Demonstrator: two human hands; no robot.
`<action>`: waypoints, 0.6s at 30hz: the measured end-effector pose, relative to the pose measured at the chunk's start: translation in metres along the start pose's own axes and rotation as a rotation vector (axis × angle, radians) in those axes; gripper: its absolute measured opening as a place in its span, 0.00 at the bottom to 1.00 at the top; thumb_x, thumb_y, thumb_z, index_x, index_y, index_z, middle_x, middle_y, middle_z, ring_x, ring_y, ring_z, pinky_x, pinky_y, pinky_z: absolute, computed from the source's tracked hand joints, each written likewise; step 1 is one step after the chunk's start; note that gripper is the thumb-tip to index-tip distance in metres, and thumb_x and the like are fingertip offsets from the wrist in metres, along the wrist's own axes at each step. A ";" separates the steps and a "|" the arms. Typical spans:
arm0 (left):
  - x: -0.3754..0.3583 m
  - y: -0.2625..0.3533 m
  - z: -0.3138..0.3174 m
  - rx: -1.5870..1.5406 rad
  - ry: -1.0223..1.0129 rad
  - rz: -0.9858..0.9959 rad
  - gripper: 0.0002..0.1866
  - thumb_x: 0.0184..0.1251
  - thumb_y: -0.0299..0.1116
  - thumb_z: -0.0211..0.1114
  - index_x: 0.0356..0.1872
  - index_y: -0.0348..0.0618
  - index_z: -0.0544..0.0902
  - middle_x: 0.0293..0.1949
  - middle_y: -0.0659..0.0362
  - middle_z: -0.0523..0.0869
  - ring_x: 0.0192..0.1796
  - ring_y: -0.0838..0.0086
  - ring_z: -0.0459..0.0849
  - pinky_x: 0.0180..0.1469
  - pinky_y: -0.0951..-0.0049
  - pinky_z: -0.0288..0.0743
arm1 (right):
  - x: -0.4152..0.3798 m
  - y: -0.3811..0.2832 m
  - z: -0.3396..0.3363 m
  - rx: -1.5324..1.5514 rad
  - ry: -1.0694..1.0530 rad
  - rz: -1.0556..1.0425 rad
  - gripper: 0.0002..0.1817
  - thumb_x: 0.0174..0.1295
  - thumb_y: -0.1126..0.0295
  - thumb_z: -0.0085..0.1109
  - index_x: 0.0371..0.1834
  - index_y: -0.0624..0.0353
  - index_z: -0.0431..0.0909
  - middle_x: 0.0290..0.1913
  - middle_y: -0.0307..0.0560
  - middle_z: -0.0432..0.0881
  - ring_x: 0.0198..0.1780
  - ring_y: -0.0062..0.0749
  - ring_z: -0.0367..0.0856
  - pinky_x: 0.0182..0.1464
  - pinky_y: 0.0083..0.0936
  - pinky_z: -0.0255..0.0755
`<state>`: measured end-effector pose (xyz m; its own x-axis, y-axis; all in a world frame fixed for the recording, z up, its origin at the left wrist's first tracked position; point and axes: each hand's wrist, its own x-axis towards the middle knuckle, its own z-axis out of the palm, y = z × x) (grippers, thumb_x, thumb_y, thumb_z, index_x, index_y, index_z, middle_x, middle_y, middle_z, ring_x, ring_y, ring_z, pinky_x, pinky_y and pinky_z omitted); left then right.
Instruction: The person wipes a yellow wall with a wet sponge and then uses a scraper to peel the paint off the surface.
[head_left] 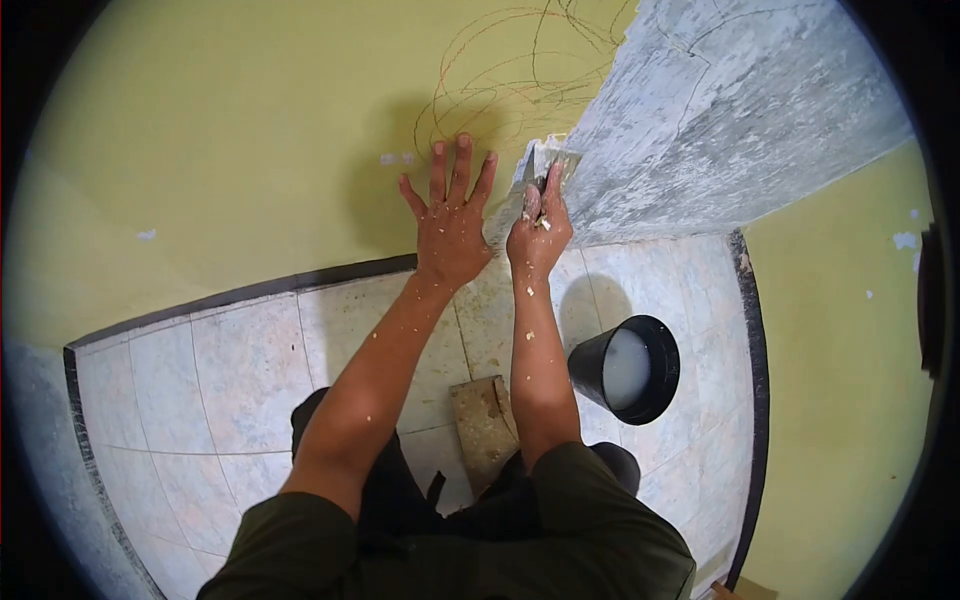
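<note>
Our right hand [540,230] grips a scraper [571,163], while our left hand [454,238], spread and holding nothing, seems to rest flat on the yellow wall [250,150]. To the right stretches a bare gray patch [690,135]. On the tiled floor [235,370] below, a black bucket [590,365] stands right of our right forearm [540,350]. The scraper's blade lies at the wall's ragged yellow edge, by our right fingertips, its long axis seemingly following that forearm; our left hand sits farther left. Pale flakes [544,224] dot both hands.

Home-like room, tiled floor [250,375], scribbled yellow wall [260,140], dark skirting [760,370]
</note>
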<state>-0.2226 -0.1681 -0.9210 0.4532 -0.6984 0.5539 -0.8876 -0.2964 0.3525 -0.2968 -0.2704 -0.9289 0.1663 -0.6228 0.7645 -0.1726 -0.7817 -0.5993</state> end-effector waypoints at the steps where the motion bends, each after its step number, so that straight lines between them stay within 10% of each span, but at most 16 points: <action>1: 0.001 0.005 -0.001 -0.016 -0.027 -0.044 0.53 0.52 0.21 0.67 0.82 0.60 0.56 0.85 0.50 0.39 0.85 0.44 0.33 0.69 0.14 0.31 | -0.007 0.003 -0.003 0.029 -0.092 0.185 0.26 0.72 0.76 0.57 0.74 0.59 0.72 0.56 0.66 0.82 0.54 0.52 0.80 0.54 0.35 0.75; 3: 0.000 0.009 0.002 -0.049 -0.058 -0.090 0.53 0.52 0.21 0.67 0.82 0.60 0.57 0.85 0.50 0.39 0.85 0.44 0.33 0.69 0.14 0.32 | -0.012 0.003 -0.007 0.041 -0.186 0.368 0.26 0.72 0.76 0.57 0.73 0.61 0.72 0.67 0.64 0.79 0.69 0.44 0.78 0.64 0.32 0.73; 6: 0.001 0.011 0.012 -0.039 0.037 -0.080 0.53 0.52 0.21 0.67 0.82 0.60 0.57 0.85 0.49 0.39 0.85 0.42 0.33 0.68 0.13 0.32 | -0.013 0.012 -0.005 -0.069 -0.114 0.168 0.28 0.71 0.75 0.58 0.75 0.54 0.71 0.42 0.66 0.85 0.39 0.59 0.84 0.45 0.39 0.77; 10: 0.001 0.007 0.009 -0.003 -0.003 -0.074 0.52 0.53 0.21 0.67 0.82 0.60 0.57 0.85 0.49 0.38 0.85 0.41 0.33 0.67 0.12 0.33 | -0.009 0.007 -0.006 -0.041 -0.102 0.134 0.29 0.70 0.77 0.59 0.75 0.55 0.71 0.41 0.67 0.85 0.41 0.59 0.85 0.44 0.38 0.77; 12: 0.002 0.004 0.007 -0.001 -0.026 -0.072 0.52 0.53 0.21 0.67 0.82 0.61 0.56 0.85 0.49 0.38 0.85 0.41 0.33 0.68 0.12 0.33 | -0.003 -0.006 -0.006 0.042 -0.170 0.381 0.25 0.72 0.75 0.58 0.73 0.62 0.72 0.66 0.62 0.79 0.68 0.43 0.79 0.65 0.30 0.72; 14: 0.000 0.004 0.008 -0.014 -0.034 -0.066 0.53 0.53 0.20 0.67 0.82 0.61 0.56 0.85 0.50 0.38 0.85 0.42 0.33 0.67 0.12 0.33 | -0.003 -0.004 -0.003 0.035 -0.154 0.350 0.26 0.72 0.76 0.58 0.73 0.62 0.72 0.66 0.64 0.80 0.68 0.43 0.80 0.64 0.29 0.73; 16: 0.000 0.004 0.007 -0.037 -0.013 -0.070 0.51 0.52 0.21 0.66 0.82 0.61 0.58 0.85 0.53 0.40 0.85 0.45 0.35 0.68 0.12 0.31 | 0.001 0.000 -0.001 -0.059 -0.075 0.182 0.29 0.69 0.79 0.59 0.74 0.53 0.72 0.41 0.66 0.86 0.40 0.58 0.85 0.45 0.35 0.77; 18: 0.000 0.003 0.006 -0.059 0.004 -0.073 0.50 0.52 0.21 0.65 0.81 0.60 0.60 0.86 0.56 0.43 0.86 0.48 0.37 0.68 0.12 0.29 | 0.006 -0.002 -0.004 -0.045 -0.066 0.136 0.29 0.68 0.79 0.59 0.74 0.53 0.73 0.44 0.66 0.86 0.42 0.56 0.86 0.46 0.35 0.77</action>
<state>-0.2254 -0.1730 -0.9241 0.5171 -0.6734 0.5283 -0.8458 -0.3074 0.4360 -0.3000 -0.2727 -0.9225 0.2018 -0.7245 0.6591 -0.2406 -0.6890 -0.6837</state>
